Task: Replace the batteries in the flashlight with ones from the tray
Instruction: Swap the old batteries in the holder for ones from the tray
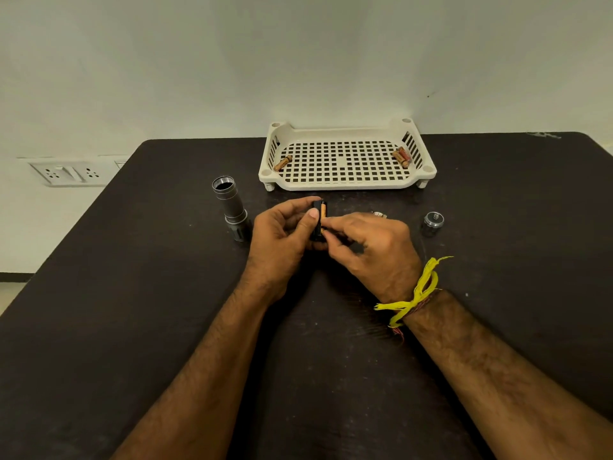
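Over the middle of the dark bench (pixel 132 327), the left hand (pixel 282 237) is holding a small black battery holder (pixel 317 224) upright, its thumb and fingers wrapped and clamped around it. The right hand (pixel 368 247) is pinching an orange battery (pixel 323 214) between thumb and forefinger, pressing it against the holder's open side. The flashlight body (pixel 230 207) is standing to the left of the hands, open threaded end up. The tail cap (pixel 433 222) is sitting to the right, well apart. The white tray (pixel 345 185) is resting behind the hands, carrying one battery at its left end (pixel 283 163) and others at its right end (pixel 401 157). A yellow thread (pixel 414 293) is tied around the right wrist.
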Demonstrator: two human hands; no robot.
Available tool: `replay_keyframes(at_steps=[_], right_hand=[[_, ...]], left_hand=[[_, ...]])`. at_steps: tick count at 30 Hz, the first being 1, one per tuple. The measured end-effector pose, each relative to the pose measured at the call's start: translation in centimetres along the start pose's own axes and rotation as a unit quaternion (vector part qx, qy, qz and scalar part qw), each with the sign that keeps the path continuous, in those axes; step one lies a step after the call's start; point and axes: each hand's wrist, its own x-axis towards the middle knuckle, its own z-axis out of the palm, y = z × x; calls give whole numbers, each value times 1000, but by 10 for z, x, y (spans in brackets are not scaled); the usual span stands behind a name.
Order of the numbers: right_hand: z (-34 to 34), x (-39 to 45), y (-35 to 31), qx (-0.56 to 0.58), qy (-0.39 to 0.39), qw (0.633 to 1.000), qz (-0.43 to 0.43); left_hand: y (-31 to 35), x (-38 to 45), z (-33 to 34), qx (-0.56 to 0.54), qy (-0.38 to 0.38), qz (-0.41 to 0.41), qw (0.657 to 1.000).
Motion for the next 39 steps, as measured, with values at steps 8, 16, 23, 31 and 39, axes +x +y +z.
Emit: replay_keyframes(at_steps=[8, 16, 23, 31, 39], right_hand=[[1, 2, -3, 25, 46, 998, 44], [2, 1, -3, 103, 9, 985, 139], [1, 1, 6, -49, 78, 970, 225], [-5, 3, 9, -69, 128, 957, 251], [-5, 4, 7, -49, 139, 960, 237]], left_hand=[[-1, -1, 1, -11, 23, -1, 1000], [-4, -1, 4, 45, 55, 43, 997], [-4, 2, 5, 67, 133, 72, 986], [-10, 4, 3, 106, 142, 71, 982], [-11, 4, 3, 121, 130, 71, 981]])
